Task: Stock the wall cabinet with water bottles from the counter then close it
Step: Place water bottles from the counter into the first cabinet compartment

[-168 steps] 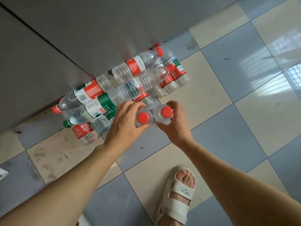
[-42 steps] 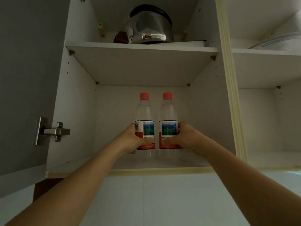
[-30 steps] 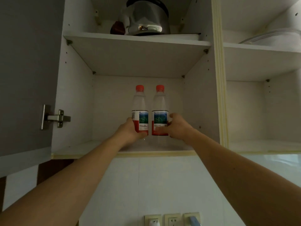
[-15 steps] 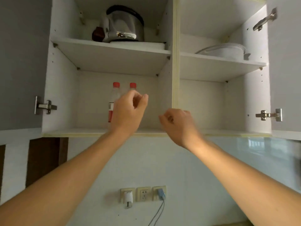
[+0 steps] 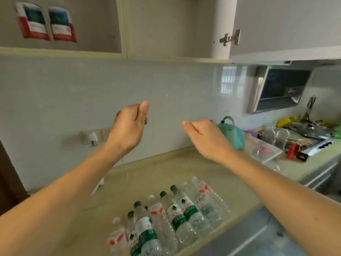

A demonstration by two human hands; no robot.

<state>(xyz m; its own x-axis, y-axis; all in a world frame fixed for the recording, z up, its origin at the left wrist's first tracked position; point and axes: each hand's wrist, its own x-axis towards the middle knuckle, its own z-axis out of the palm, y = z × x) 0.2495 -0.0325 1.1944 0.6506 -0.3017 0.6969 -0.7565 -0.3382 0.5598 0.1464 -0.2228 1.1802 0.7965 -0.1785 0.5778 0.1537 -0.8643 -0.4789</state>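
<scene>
Two red-labelled water bottles [image 5: 48, 24] stand side by side on the bottom shelf of the open wall cabinet [image 5: 127, 55], at the top left. Several more bottles [image 5: 166, 213], with green or red labels, stand in a cluster at the front edge of the beige counter [image 5: 166, 169]. My left hand [image 5: 129, 126] and my right hand [image 5: 204, 137] hover in mid-air between cabinet and counter, fingers loosely curled, holding nothing. The cabinet's right door [image 5: 287, 24] stands open.
A teal bag [image 5: 232, 133] lies on the counter behind my right hand. Further right are a clear box, jars, a pan lid and a stove [image 5: 313, 133] under a range hood [image 5: 278, 89]. A wall socket with a plug [image 5: 92, 138] sits behind my left hand.
Both hands have let go of the two bottles, left standing in the cabinet, and dropped away from the shelf. The view has tilted down to the counter and its bottles.
</scene>
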